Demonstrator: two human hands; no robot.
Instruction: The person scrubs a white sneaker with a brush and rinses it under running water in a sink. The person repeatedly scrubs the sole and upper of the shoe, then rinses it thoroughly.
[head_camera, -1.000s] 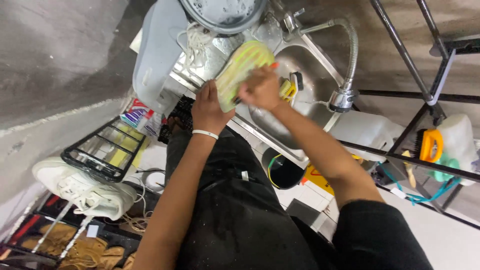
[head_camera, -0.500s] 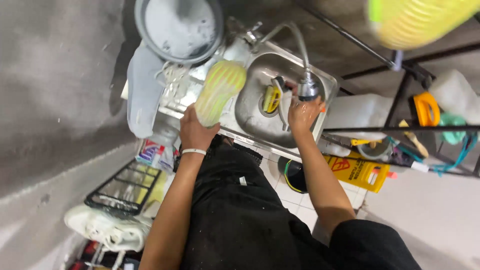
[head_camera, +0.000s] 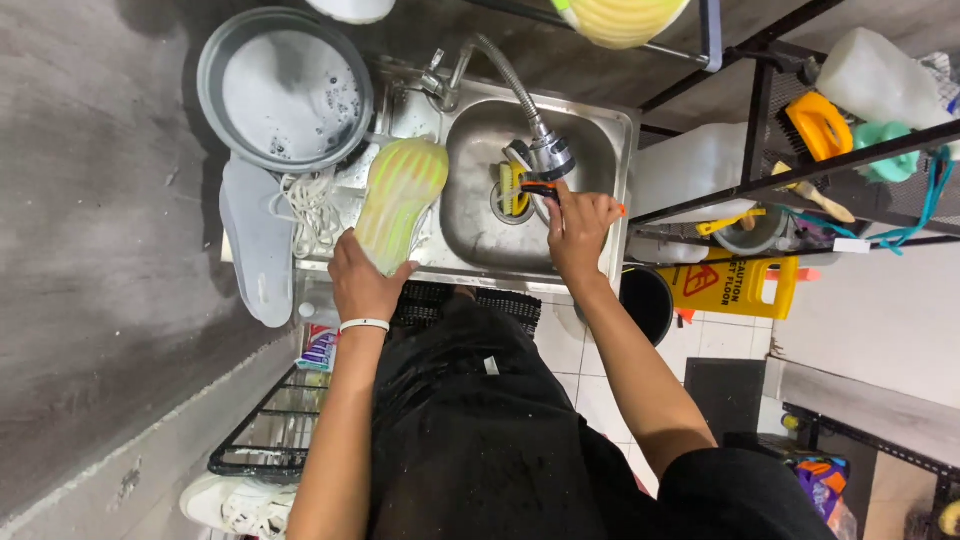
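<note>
My left hand (head_camera: 362, 285) grips the heel of a yellow-green shoe (head_camera: 400, 198), held sole up over the draining board left of the steel sink (head_camera: 470, 235). My right hand (head_camera: 578, 228) is closed on a small orange-handled brush (head_camera: 538, 188), with its head under the flexible faucet's spray head (head_camera: 548, 155). A yellow scrubbing brush (head_camera: 513, 188) lies by the drain. Whether water is running is unclear.
A grey basin of soapy water (head_camera: 285, 90) stands at the back left, with white laces (head_camera: 315, 205) and a grey insole (head_camera: 255, 240) beside it. On the right are a metal rack (head_camera: 760, 110) with an orange brush (head_camera: 818, 125), a yellow floor sign (head_camera: 735, 285) and a black bucket (head_camera: 645, 300).
My right hand left the shoe's sole and moved right, bringing the small brush under the faucet. My left hand still holds the shoe. The view swung towards the sink.
</note>
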